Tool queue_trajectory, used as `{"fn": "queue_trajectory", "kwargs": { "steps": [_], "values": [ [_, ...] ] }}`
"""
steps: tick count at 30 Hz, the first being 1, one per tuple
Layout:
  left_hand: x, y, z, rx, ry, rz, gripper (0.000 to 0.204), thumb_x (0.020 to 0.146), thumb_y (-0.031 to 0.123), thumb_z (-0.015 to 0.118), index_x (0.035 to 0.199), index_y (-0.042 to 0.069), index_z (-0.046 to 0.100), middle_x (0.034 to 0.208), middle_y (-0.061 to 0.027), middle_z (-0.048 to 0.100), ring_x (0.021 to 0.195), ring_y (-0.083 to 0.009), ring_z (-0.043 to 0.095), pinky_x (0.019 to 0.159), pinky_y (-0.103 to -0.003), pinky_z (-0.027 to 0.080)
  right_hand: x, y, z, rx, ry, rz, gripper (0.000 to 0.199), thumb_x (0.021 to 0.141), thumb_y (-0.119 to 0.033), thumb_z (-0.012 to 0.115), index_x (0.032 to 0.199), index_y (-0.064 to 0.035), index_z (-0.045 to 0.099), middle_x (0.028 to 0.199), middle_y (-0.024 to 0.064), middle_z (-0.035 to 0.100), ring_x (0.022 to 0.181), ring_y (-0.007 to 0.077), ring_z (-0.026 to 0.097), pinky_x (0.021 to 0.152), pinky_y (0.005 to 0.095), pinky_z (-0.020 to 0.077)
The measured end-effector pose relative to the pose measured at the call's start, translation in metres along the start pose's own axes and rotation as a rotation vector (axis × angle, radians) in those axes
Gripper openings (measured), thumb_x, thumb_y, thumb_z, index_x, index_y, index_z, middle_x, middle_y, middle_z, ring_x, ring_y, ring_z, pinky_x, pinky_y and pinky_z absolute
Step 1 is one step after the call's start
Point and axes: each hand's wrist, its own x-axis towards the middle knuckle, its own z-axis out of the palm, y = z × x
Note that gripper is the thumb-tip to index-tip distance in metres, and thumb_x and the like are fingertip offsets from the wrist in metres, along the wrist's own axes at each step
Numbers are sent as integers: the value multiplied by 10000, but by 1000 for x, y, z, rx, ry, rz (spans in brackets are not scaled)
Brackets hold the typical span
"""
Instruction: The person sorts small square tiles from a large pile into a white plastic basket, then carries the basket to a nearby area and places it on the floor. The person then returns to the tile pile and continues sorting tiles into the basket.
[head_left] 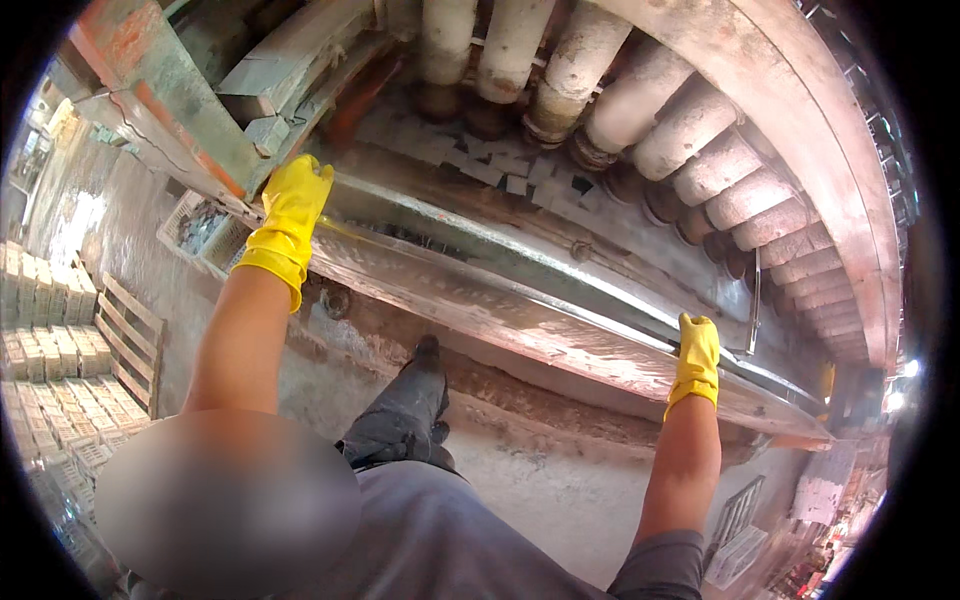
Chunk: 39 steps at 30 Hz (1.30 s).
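Note:
A long metal panel [490, 318] runs from upper left to lower right along the front of a large machine. My left hand [290, 215], in a yellow rubber glove, is closed over its upper edge near the left end. Farther right, my right hand [695, 362], gloved alike, is closed on the same edge. The fingertips of both hands are mostly hidden behind it. Beyond the panel, small flat tile-like pieces [515, 170] lie scattered on the machine's bed, below a row of thick grey cylinders [585, 65].
A curved beam [800, 110] borders the cylinders. At left stand stacked pale blocks [60, 350], a wooden pallet [130, 335] and a plastic crate [205, 235]. Another crate [735, 555] sits on the floor at lower right. My leg [405, 400] is close to the machine's base.

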Motion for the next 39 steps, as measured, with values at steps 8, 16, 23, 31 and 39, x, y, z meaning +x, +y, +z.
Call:
{"fn": "queue_trajectory", "kwargs": {
  "steps": [8, 16, 23, 31, 39],
  "values": [
    [2, -1, -3, -21, -12, -1, 432, 956, 479, 684, 1159, 104, 753, 1220, -172, 756, 1151, -413, 695, 982, -512, 551, 2, -3, 4, 78, 7, -12, 417, 997, -417, 699, 1015, -3, 740, 753, 133, 724, 582, 262, 705, 608, 416, 573],
    [20, -3, 2, 22, -34, -15, 462, 965, 501, 659, 1185, 103, 744, 1222, -188, 753, 1158, -425, 691, 995, -527, 545, 3, -14, 5, 72, 35, -65, 446, 991, -418, 700, 1055, 21, 749, 824, 158, 738, 585, 263, 708, 581, 410, 569],
    [30, 10, -10, 32, -63, -28, 490, 963, 506, 651, 1205, 89, 738, 1257, -221, 730, 1177, -441, 682, 1005, -540, 540, 14, -27, 6, 38, -24, 11, 492, 971, -444, 687, 1112, 22, 761, 948, 192, 764, 738, 310, 755, 690, 422, 592],
    [49, 6, -10, 22, -55, -49, 478, 942, 493, 673, 1180, 86, 752, 1228, -225, 740, 1167, -454, 683, 1006, -534, 540, 29, -37, 11, -159, 64, -121, 540, 944, -485, 699, 1151, 8, 769, 1146, 252, 761, 1027, 430, 736, 914, 475, 552],
    [59, 5, -8, 11, -33, -34, 488, 931, 488, 678, 1184, 79, 759, 1230, -230, 740, 1179, -451, 682, 1020, -526, 536, 5, -86, -5, -55, 0, -23, 518, 968, -468, 678, 1170, 1, 760, 1131, 221, 774, 960, 357, 763, 833, 448, 584]
  ]
}}
